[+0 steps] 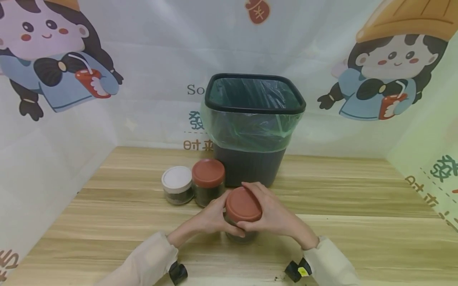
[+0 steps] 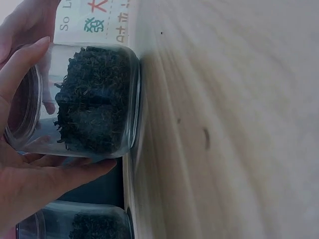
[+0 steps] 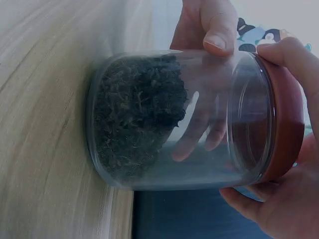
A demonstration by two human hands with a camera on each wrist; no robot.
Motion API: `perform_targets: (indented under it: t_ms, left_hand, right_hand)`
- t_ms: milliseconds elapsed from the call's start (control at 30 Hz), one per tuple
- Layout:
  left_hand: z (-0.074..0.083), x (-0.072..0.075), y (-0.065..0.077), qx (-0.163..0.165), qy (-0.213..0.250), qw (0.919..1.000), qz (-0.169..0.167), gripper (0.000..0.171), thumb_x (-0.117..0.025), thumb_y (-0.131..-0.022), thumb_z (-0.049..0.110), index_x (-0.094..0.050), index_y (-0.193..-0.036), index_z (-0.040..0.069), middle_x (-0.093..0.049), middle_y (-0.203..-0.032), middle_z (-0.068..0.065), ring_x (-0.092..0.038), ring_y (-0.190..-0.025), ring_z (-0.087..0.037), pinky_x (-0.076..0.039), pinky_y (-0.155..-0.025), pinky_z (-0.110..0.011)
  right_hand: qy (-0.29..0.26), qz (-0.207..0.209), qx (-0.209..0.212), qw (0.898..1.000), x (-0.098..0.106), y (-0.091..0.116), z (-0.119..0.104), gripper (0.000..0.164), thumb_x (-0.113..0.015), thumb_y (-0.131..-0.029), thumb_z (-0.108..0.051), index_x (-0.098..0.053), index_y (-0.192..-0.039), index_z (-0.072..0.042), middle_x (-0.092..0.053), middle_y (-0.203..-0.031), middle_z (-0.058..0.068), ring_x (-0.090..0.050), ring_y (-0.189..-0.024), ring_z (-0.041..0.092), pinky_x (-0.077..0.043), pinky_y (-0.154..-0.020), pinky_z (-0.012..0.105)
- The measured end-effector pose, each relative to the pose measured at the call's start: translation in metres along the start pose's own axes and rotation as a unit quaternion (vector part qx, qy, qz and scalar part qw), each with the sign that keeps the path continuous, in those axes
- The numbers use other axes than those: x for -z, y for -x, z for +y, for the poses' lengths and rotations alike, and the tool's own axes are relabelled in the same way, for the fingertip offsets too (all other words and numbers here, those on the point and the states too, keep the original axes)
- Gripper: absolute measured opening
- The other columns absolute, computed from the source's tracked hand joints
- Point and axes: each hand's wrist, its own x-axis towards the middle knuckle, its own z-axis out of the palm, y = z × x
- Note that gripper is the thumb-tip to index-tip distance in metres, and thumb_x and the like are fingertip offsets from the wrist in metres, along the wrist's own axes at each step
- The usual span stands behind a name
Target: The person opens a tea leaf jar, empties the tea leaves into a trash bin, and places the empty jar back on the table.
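Note:
A clear jar with a reddish-brown lid stands upright in front of me, its base at the tabletop. Dark dried leaves, like loose tea, fill its lower part. My left hand grips the glass body from the left, thumb on the near side. From the right, my right hand holds the lid, fingers and thumb curled round its edge. The lid sits on the jar mouth.
Another red-lidded jar and a shorter white-lidded jar stand behind to the left. At the back is a dark bin with a green plastic liner. A printed cloth hangs behind the wooden table.

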Motion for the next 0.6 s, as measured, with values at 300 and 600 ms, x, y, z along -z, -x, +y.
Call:
perform_targets:
  t_ms: [300,600]
  left_hand:
    - [0.002,0.000,0.001,0.003,0.008,1.0000,-0.003,0.092,-0.083,-0.058,0.018,-0.031,-0.134,0.013,-0.046,-0.127,-0.001,-0.045,-0.115,-0.016,-0.037,-0.096,-0.036]
    - [0.000,-0.001,0.003,0.004,0.013,0.9999,-0.003,0.089,-0.082,-0.061,0.018,-0.030,-0.134,0.010,-0.046,-0.127,-0.006,-0.046,-0.116,-0.021,-0.037,-0.095,-0.039]
  right_hand:
    - [-0.025,-0.032,0.003,0.999,0.003,0.002,0.001,0.089,-0.074,-0.069,-0.034,-0.023,-0.139,-0.011,-0.040,-0.128,0.010,-0.044,-0.111,0.022,-0.044,-0.085,0.043]
    - [0.033,0.078,-0.030,0.996,-0.014,0.004,-0.005,0.100,-0.080,-0.056,-0.045,-0.029,-0.130,-0.001,-0.041,-0.113,0.010,-0.048,-0.098,0.018,-0.048,-0.080,0.036]
